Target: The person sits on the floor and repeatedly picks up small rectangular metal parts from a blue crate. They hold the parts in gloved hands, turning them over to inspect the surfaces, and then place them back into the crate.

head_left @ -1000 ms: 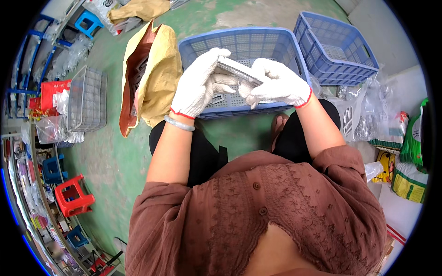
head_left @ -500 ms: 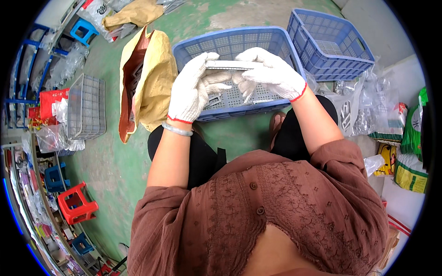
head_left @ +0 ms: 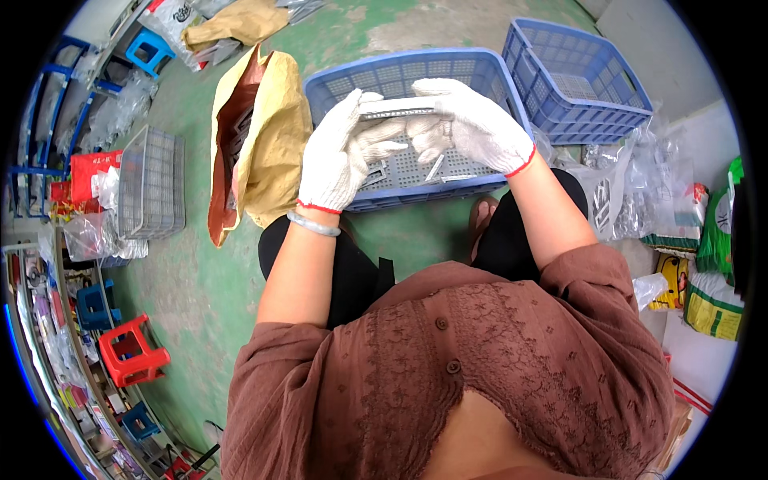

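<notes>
Both hands wear white knitted gloves with red cuffs. Between them, above a blue plastic crate (head_left: pixel 416 58), they hold a stack of flat metal strips (head_left: pixel 398 108) level by its two ends. My left hand (head_left: pixel 340 156) is closed on the left end, thumb on top and fingers beneath. My right hand (head_left: pixel 478 128) grips the right end, its fingers curled under. A few loose metal pieces (head_left: pixel 436 168) lie in the crate bottom below the hands. The exact shape of the held pieces is partly hidden by the gloves.
A yellow woven sack (head_left: pixel 280 136) with metal pieces inside stands open at left. A second blue crate (head_left: pixel 576 88) sits at right, beside clear plastic bags (head_left: pixel 624 192). Further left are a grey crate (head_left: pixel 152 184) and a red stool (head_left: pixel 134 352).
The right hand has turned slightly, and its fingers are now curled more closely below the strips. The stack stays between both hands.
</notes>
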{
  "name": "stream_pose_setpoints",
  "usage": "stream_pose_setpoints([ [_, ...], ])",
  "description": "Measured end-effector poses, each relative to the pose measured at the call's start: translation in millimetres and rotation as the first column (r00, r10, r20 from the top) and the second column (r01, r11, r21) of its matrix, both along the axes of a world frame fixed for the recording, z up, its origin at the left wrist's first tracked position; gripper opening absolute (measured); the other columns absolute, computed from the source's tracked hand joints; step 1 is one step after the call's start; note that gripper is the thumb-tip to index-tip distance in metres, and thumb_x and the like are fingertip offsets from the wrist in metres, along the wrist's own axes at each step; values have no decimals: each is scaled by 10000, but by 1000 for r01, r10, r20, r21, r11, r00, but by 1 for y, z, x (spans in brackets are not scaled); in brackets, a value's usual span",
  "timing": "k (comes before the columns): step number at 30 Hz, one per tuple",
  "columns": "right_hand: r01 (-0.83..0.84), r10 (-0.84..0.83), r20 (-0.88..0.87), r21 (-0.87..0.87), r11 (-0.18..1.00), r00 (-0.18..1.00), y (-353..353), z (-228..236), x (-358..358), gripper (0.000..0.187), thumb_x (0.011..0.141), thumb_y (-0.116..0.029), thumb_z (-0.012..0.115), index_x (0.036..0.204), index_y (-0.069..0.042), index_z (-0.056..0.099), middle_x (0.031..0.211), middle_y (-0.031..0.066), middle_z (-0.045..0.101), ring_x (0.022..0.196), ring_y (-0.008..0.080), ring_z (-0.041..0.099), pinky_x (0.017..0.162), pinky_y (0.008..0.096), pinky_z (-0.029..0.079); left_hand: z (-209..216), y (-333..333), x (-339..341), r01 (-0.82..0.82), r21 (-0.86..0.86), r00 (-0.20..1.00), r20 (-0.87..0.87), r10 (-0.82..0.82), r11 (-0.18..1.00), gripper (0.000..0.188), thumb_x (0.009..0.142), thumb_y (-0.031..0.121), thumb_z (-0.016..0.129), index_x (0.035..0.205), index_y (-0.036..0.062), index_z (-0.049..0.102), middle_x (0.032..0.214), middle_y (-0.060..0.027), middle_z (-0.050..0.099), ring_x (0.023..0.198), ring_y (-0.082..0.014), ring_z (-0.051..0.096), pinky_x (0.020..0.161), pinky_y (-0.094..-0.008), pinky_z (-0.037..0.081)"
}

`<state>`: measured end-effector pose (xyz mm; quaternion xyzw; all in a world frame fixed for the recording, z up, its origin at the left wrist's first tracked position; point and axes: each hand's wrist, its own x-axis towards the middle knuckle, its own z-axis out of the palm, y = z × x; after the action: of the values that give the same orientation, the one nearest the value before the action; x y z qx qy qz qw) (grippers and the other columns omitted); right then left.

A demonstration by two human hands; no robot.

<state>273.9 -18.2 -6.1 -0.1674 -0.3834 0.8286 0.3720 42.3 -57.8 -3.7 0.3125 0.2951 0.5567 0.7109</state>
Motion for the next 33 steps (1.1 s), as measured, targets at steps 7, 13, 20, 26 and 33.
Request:
stream_pose_setpoints([
  [7,48,-50,87,19,999,995,2,-7,0,422,946,-149,668,1317,-10,523,1088,135,655,932,248,673,763,408,593,10,-7,4,-29,14,997,77,28,999,362,1048,265,494,1247,-32,548,1182,-184,610,1006,-333,679,748,-420,609],
  [13,68,-98,117,237,969,988,0,-9,4,554,889,-20,676,1395,-9,449,1203,155,614,1011,243,666,817,410,594,4,-6,7,-4,69,982,-190,17,998,594,926,54,642,1454,18,371,1277,-177,570,1092,-279,643,845,-356,573],
  [20,170,-227,129,348,922,965,2,-10,1,746,814,57,673,1483,-47,362,1317,172,575,1151,249,617,902,354,554,3,-7,8,-37,210,962,-258,92,977,729,830,-93,650,1486,21,353,1270,-182,585,1153,-276,618,921,-340,544],
  [26,184,-205,23,352,918,979,7,-15,5,828,785,75,669,1518,-75,314,1386,184,535,1181,266,608,906,338,541,5,-9,8,-21,239,966,-245,81,971,732,806,-121,645,1473,17,376,1257,-191,602,1179,-285,609,933,-334,546],
  [33,195,-248,102,366,910,963,3,-8,3,826,791,75,667,1522,-70,310,1401,196,516,1185,275,605,902,345,541,3,-10,8,-45,245,965,-239,106,968,700,814,-114,648,1456,-8,390,1263,-201,598,1179,-290,611,936,-332,546],
])
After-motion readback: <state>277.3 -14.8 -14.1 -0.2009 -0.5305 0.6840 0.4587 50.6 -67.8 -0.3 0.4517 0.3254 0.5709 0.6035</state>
